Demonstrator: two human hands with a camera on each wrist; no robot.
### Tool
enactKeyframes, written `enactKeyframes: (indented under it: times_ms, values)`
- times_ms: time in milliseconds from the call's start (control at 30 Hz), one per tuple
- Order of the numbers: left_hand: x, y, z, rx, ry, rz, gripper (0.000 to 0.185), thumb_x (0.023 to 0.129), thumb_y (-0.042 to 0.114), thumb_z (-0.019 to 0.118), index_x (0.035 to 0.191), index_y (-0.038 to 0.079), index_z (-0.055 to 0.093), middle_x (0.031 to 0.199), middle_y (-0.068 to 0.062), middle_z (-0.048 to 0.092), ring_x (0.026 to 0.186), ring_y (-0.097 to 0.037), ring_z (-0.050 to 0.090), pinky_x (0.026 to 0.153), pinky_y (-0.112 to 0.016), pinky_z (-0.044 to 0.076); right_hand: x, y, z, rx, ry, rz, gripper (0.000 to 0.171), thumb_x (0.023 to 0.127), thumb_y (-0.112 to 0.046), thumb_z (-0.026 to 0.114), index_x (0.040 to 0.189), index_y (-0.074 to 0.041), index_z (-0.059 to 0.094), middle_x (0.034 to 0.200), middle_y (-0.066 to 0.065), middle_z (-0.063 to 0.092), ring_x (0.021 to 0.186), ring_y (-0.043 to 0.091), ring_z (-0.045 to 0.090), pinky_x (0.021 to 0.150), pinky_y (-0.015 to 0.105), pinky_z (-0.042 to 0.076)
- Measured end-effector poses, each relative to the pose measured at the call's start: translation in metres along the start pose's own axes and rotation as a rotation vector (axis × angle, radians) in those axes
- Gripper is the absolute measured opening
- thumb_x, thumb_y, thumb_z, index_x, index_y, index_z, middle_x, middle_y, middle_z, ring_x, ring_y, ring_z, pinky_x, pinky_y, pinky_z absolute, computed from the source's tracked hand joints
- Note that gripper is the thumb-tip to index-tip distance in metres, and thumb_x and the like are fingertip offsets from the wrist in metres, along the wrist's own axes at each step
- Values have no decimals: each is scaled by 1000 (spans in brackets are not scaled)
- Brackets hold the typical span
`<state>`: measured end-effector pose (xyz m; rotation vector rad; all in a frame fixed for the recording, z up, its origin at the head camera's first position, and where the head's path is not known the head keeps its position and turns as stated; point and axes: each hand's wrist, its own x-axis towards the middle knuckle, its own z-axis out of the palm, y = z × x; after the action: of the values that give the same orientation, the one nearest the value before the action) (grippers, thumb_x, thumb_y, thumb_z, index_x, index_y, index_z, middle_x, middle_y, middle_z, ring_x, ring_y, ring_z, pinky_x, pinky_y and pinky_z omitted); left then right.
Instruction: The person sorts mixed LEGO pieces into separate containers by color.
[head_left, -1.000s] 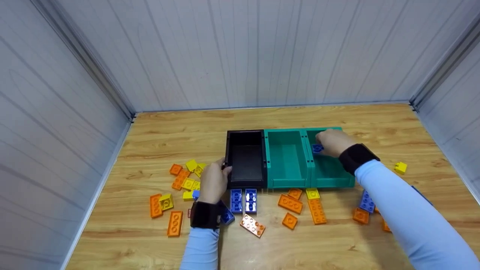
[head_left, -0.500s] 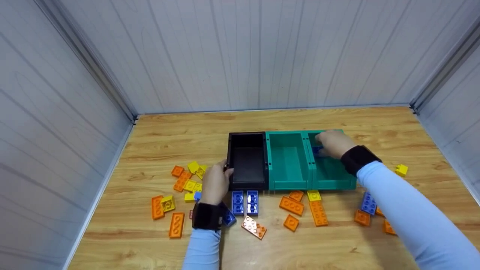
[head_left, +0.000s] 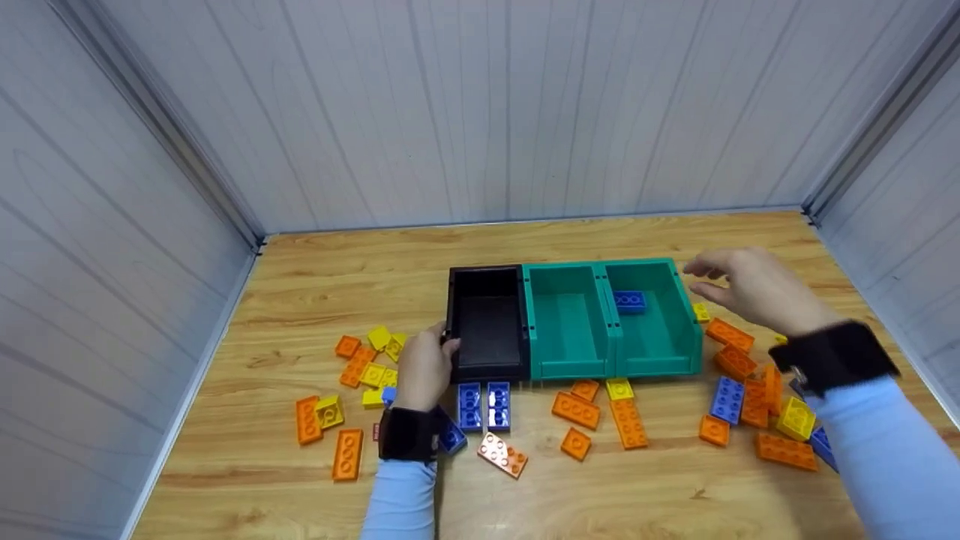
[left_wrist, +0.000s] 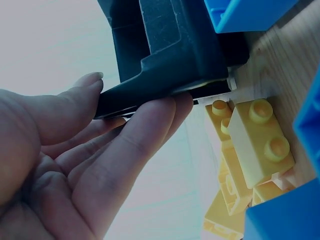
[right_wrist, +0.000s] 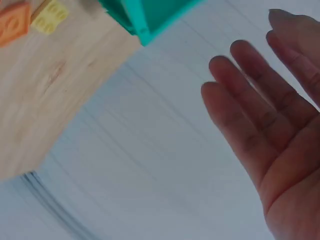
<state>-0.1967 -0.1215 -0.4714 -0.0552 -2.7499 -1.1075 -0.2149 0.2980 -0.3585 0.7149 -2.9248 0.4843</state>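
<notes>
The left hand grips the black bin's near corner, fingers curled on its wall. The right hand hovers beside the green bin, fingers spread and empty; a blue brick lies inside.

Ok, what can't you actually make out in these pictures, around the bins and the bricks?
- Head view: bricks behind the left hand are covered by hand and wristband.
- Head view: bricks at the right are partly hidden by the right hand's sleeve.
- Left wrist view: the black bin's inside is out of view.
- Right wrist view: the green bin is cut off by the top edge.
</notes>
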Motion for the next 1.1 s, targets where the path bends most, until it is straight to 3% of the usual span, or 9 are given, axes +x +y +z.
enactKeyframes:
  times_ms: [133, 467, 767, 1100]
  values:
    - [1, 0, 0, 4, 3, 8, 32, 94, 8, 67, 122, -6, 66, 112, -24, 69, 101, -37, 67, 87, -48, 53, -35, 3, 9, 77, 76, 85, 24, 93, -10, 70, 115, -1, 69, 108, 19, 70, 92, 34, 65, 77, 53, 54]
    - [2, 1, 1, 19, 10, 9, 33, 94, 8, 67, 121, -10, 65, 114, -26, 67, 104, -39, 65, 89, -49, 52, -91, 20, 71, 172, -53, 299, 33, 92, -14, 72, 121, 1, 68, 116, 22, 67, 105, 42, 62, 85, 58, 50]
    - [1, 0, 1, 37, 2, -1, 30, 93, 8, 68, 119, -6, 67, 109, -23, 69, 100, -38, 66, 86, -49, 52, -108, 20, 105, 172, -151, 389, 45, 88, -19, 77, 126, 1, 65, 125, 28, 60, 113, 47, 56, 88, 60, 47]
    - [3, 0, 1, 10, -8, -10, 34, 94, 8, 66, 124, -9, 64, 115, -25, 67, 105, -38, 65, 89, -49, 52, -109, 18, 111, 186, -136, 404, 54, 86, -24, 78, 130, 4, 61, 127, 29, 57, 119, 50, 50, 93, 65, 41]
